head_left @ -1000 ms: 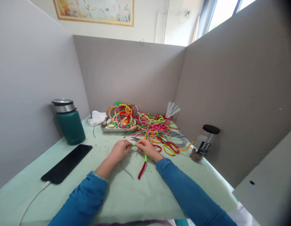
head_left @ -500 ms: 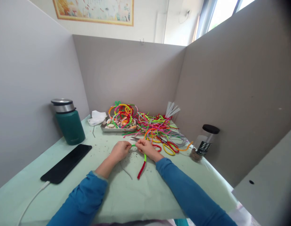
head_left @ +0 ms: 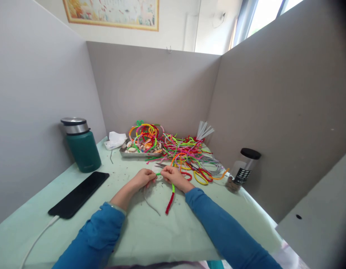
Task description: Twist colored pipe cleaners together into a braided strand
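Between my two hands runs a short stretch of green pipe cleaner (head_left: 158,174). My left hand (head_left: 145,177) pinches it from the left, and a thin grey pipe cleaner (head_left: 150,204) trails from below that hand toward the table. My right hand (head_left: 174,176) is closed on the green one from the right. Out of the right hand's underside hangs a bright green length that turns into a dark red end (head_left: 170,203). Just behind the right hand lie scissors (head_left: 187,175) with red and yellow handles, partly covered by pipe cleaners. The fingertips hide where the pieces meet.
A pile of coloured pipe cleaners (head_left: 187,147) spreads behind my hands, beside a metal tray (head_left: 139,155) of shells and pipe-cleaner rings. At left stand a green bottle (head_left: 82,149) and a black phone (head_left: 79,195) on a white cable. A black-lidded jar (head_left: 244,170) stands right.
My left hand has turned slightly and its lower fingers show more. The grey pipe cleaner and the red end have swung a little to the right. My right hand stays in place.
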Available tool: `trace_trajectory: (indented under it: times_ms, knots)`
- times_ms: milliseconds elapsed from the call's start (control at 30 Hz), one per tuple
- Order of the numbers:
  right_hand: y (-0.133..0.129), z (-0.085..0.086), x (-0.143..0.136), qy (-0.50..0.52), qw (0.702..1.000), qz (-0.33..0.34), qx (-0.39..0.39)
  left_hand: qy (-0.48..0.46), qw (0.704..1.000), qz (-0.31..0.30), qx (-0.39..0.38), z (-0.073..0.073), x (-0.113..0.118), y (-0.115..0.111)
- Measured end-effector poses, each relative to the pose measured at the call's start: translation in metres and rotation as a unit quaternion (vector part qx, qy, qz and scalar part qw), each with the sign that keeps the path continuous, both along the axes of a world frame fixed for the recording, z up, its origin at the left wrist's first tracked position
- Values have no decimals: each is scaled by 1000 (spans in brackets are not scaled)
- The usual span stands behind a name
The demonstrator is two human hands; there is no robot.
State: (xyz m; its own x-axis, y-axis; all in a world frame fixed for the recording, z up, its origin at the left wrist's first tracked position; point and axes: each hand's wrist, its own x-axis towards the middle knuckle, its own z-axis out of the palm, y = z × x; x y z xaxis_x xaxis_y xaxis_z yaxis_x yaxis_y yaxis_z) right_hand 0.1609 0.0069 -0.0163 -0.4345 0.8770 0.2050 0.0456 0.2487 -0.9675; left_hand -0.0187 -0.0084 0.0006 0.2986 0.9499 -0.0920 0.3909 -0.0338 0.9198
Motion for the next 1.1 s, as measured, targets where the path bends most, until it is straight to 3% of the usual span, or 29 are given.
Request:
trace_trajectory:
  times_ms: [233, 533, 667, 833, 1000, 1100]
  knots:
    - [0, -1, 1, -1, 1000, 8, 1, -115, 990, -21, -81, 6, 1, -6]
    - [0, -1, 1, 6, 1000, 10, 3, -139, 982, -21, -128, 6, 1, -6]
    - [1, -1, 1, 10, 1000, 12, 1, -14, 999, -32, -41, 13, -2, -8]
    - [1, 0, 1, 8, 1000, 4, -2, 134, 988, -54, 51, 18, -4, -9]
    - [2, 0, -1, 13, 1000, -1, -1, 281, 931, 1, 233, 17, 0, -10]
    - [2, 0, -1, 13, 1000, -4, 0, 319, 909, 13, 267, 15, -1, -9]
